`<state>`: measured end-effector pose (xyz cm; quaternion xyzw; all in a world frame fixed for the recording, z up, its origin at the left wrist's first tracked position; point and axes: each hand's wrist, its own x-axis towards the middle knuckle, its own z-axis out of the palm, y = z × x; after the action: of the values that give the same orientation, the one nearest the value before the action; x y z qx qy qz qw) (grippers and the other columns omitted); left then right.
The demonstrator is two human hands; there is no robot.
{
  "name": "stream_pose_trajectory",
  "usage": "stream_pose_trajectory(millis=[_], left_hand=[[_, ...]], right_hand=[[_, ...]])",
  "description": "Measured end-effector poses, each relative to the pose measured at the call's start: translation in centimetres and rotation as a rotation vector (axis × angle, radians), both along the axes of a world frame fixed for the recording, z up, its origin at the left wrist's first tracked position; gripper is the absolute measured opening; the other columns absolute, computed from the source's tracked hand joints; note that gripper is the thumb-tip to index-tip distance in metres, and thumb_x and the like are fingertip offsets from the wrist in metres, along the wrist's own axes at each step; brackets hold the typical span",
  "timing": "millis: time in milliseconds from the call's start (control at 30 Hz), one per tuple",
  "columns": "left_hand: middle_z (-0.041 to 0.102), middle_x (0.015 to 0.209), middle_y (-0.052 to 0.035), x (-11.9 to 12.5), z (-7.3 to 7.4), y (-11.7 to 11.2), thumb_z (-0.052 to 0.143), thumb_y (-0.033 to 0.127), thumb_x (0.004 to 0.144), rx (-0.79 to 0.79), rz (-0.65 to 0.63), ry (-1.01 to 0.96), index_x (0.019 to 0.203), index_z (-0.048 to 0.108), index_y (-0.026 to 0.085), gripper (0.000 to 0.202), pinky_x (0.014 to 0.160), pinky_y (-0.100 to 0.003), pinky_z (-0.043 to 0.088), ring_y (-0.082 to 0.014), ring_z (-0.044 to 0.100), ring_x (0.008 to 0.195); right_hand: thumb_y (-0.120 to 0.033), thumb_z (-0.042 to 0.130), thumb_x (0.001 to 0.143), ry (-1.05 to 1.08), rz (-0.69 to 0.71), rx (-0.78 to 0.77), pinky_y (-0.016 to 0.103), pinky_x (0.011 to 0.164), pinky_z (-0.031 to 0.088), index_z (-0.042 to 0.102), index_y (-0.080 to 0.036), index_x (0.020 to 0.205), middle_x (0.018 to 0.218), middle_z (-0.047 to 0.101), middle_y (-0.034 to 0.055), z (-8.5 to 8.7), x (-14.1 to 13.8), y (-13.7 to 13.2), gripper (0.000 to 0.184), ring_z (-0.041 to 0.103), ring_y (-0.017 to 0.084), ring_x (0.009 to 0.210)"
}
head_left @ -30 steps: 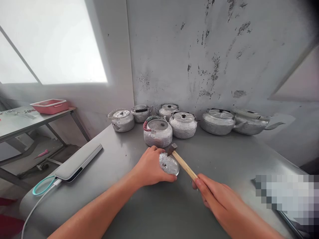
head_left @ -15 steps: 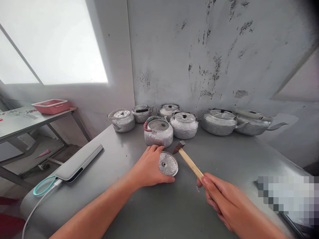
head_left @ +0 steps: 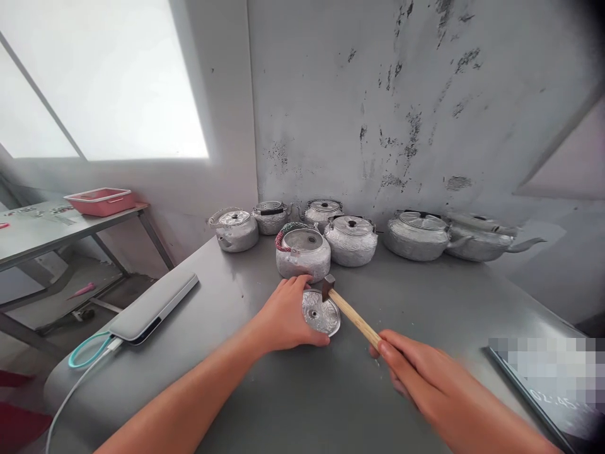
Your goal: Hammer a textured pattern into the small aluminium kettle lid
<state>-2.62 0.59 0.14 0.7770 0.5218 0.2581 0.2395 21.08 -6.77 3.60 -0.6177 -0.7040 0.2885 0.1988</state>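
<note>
The only writing I can read is a faint row of pale digits, seemingly 02:45 with the rest cut off, on the dark flat screen (head_left: 553, 411) lying on the table (head_left: 439, 296) at about three o'clock from my right hand (head_left: 425, 378), below a blurred patch.

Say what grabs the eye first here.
Centre of the steel table: the left hand pins a silvery kettle lid flat, while the right hand holds a wooden-handled hammer with its head at the lid's far edge. Behind, a lidless kettle fronts a row of lidded kettles along the stained wall.
</note>
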Motion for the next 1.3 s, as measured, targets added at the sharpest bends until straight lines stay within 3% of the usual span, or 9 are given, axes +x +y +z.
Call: stream_pose_trajectory(millis=[167, 400, 667, 867, 1300], left_hand=[[0.054, 0.138, -0.0096, -0.1, 0.1, 0.0, 0.084, 0.053, 0.053, -0.002, 0.012, 0.0, 0.143, 0.044, 0.023, 0.102, 0.106, -0.042, 0.043, -0.0338, 0.048, 0.129], [0.055, 0.136, -0.0075, 0.0, 0.1, -0.1, 0.083, 0.051, 0.055, -0.014, 0.014, 0.009, 0.142, 0.045, 0.026, 0.099, 0.105, -0.042, 0.044, -0.033, 0.049, 0.128], [0.056, 0.134, -0.0078, 0.2, 0.2, -0.1, 0.083, 0.048, 0.055, -0.017, 0.019, 0.01, 0.141, 0.046, 0.027, 0.096, 0.104, -0.042, 0.045, -0.0341, 0.05, 0.127], [0.055, 0.136, -0.0076, 0.1, 0.2, -0.1, 0.082, 0.048, 0.057, -0.028, 0.015, -0.001, 0.142, 0.045, 0.027, 0.095, 0.105, -0.042, 0.045, -0.0332, 0.049, 0.128], [0.052, 0.141, -0.0086, 0.2, 0.2, -0.1, 0.081, 0.043, 0.057, 0.003, -0.029, -0.014, 0.142, 0.044, 0.024, 0.095, 0.109, -0.041, 0.042, -0.0326, 0.05, 0.129]], right_hand=[[-0.051, 0.035, 0.097, -0.035, 0.016, 0.027, 0.029, 0.05, 0.042, 0.047, -0.027, 0.064, 0.061, 0.058, 0.0007, -1.5, 0.0, -0.1, 0.042, 0.051, 0.018, 0.053], [-0.048, 0.037, 0.097, -0.04, 0.004, 0.002, 0.03, 0.049, 0.038, 0.042, -0.027, 0.061, 0.055, 0.054, -0.0005, -1.0, -0.4, -0.5, 0.041, 0.05, 0.018, 0.051], [-0.051, 0.038, 0.097, -0.034, -0.005, 0.026, 0.029, 0.049, 0.038, 0.048, -0.028, 0.07, 0.064, 0.06, 0.0, -2.6, 0.4, -0.3, 0.037, 0.057, 0.019, 0.057], [-0.05, 0.034, 0.099, -0.045, 0.004, 0.0, 0.029, 0.045, 0.034, 0.044, -0.028, 0.064, 0.055, 0.054, -0.0019, -1.6, 0.0, -0.4, 0.042, 0.05, 0.017, 0.047], [-0.048, 0.034, 0.098, -0.091, -0.016, 0.017, 0.031, 0.047, 0.038, 0.045, -0.029, 0.064, 0.056, 0.058, 0.0004, -1.2, -0.2, -0.3, 0.04, 0.054, 0.019, 0.05]])
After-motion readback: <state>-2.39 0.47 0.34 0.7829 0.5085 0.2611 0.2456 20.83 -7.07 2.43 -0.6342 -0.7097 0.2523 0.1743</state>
